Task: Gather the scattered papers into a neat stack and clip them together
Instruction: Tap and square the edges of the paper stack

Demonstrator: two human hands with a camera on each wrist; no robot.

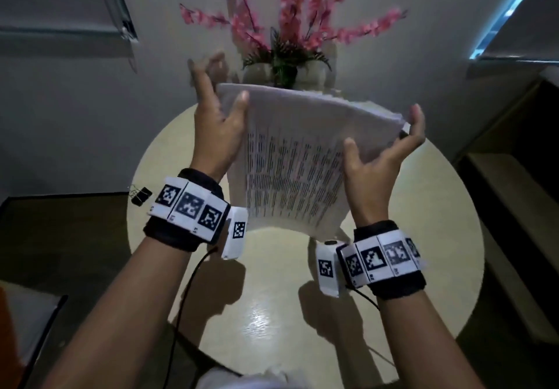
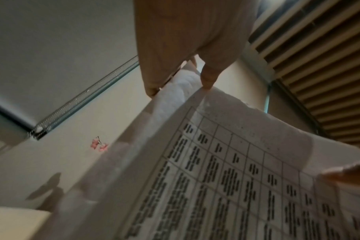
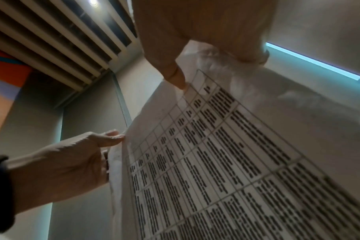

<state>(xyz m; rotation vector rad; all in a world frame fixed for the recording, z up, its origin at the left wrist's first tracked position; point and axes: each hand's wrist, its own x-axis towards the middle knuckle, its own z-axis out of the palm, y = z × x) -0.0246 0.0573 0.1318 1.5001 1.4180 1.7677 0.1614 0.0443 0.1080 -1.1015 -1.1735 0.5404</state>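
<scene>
The papers (image 1: 290,158) are thin matt white sheets printed with black tables, their upper edges looking soft and ragged. Beneath them the round table (image 1: 272,313) has a smooth, glossy cream top that mirrors the light. At the table's left rim the binder clips (image 1: 139,196) look like black metal with wire handles.

Round, glossy cream table (image 1: 272,313). At its 12 o'clock edge stands a pale ceramic vase of pink artificial blossoms (image 1: 284,73). At 9 o'clock lie black metal binder clips (image 1: 139,196), touching each other.
</scene>
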